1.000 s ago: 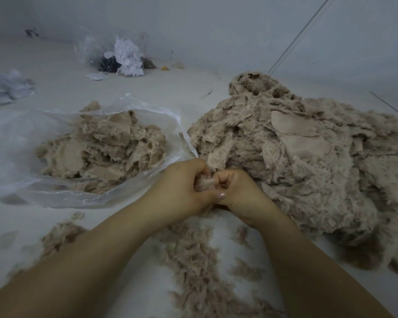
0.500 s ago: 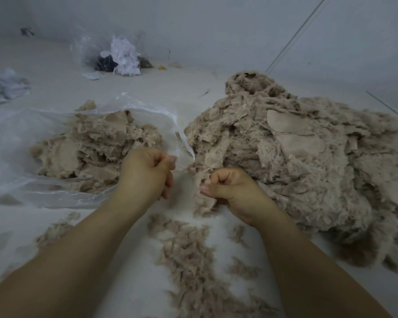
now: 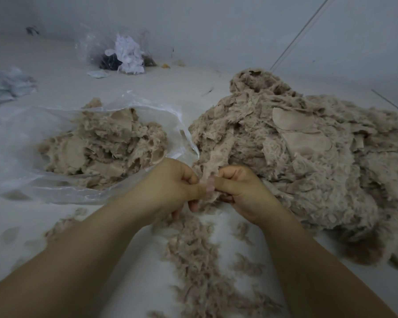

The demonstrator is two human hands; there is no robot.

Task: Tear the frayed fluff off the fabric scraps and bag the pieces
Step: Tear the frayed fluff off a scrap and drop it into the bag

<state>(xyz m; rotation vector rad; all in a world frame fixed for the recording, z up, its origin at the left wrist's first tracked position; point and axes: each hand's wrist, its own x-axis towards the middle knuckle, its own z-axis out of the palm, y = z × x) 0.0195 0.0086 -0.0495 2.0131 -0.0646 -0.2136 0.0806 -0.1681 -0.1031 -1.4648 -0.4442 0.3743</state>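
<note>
A narrow beige fabric scrap (image 3: 213,164) is held between both hands at the near left foot of the large scrap heap (image 3: 308,161). Its long axis runs roughly upright in the view, from the thumbs away toward the heap, where its far end merges with the other scraps. The strip is seen to be flat and ribbed along its upper part, with fuzzy, frayed fluff at its lower end, below the thumbs.

The left hand (image 3: 170,187) is curled, the scrap being pinched between thumb and bent fingers. The right hand (image 3: 241,189) is likewise closed on the same scrap, its thumb laid across toward the left thumb so that the two thumb tips meet on the fabric.

The heap is made of pale brown, shaggy pieces, with a few smooth rounded patches showing on top. Left of the heap, a clear plastic bag (image 3: 32,138) lies open on the pale floor (image 3: 55,83), with similar bagged pieces (image 3: 101,148) inside it. In front of the heap, beneath the forearms, torn fluff (image 3: 193,260) is scattered in a loose trail.
</note>
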